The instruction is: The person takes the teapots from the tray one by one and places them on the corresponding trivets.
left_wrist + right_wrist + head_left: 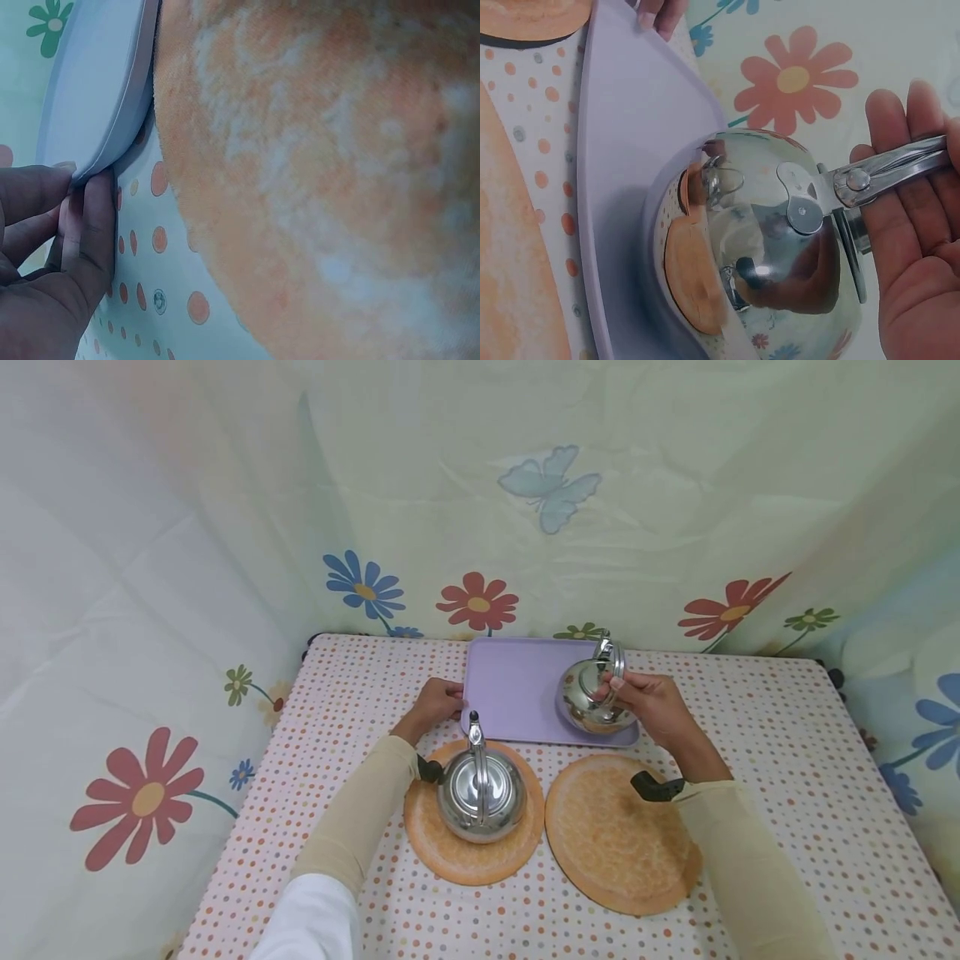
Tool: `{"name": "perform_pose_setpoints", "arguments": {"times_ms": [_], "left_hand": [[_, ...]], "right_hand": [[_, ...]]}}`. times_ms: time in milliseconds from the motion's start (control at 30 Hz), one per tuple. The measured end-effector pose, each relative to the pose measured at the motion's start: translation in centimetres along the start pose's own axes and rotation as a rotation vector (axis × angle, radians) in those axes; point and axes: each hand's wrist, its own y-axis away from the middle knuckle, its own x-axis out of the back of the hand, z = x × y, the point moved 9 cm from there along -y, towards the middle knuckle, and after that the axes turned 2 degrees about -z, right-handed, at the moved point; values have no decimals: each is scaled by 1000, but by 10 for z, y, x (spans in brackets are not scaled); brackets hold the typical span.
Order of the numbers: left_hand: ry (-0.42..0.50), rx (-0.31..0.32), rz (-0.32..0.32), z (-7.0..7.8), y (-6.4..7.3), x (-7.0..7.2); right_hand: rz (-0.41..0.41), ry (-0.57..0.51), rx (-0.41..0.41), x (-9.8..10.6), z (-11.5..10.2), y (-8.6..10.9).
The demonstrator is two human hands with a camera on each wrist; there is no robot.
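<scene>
At the back of the table lies a lilac rectangular tray. My left hand pinches its left edge; in the left wrist view the thumb is over the rim and the fingers are beneath. A shiny steel kettle is over the tray's right end. My right hand holds this kettle by its raised metal handle, which lies across the fingers in the right wrist view. Another steel kettle, handle up, stands on the left round mat, just in front of the tray.
A second orange-brown round mat lies in front of the tray, below my right forearm. A dotted cloth covers the table. Close behind and at the sides hangs a sheet printed with flowers and a butterfly.
</scene>
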Motion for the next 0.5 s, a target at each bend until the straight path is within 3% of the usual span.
{"name": "perform_pose_setpoints", "arguments": {"times_ms": [167,500], "left_hand": [[-3,-3,-2,0,0,-1],[-28,-23,17,1,1,0]], "right_hand": [[13,105,6,1,-5,7],[-4,160,39,-4,-16,24]]}}
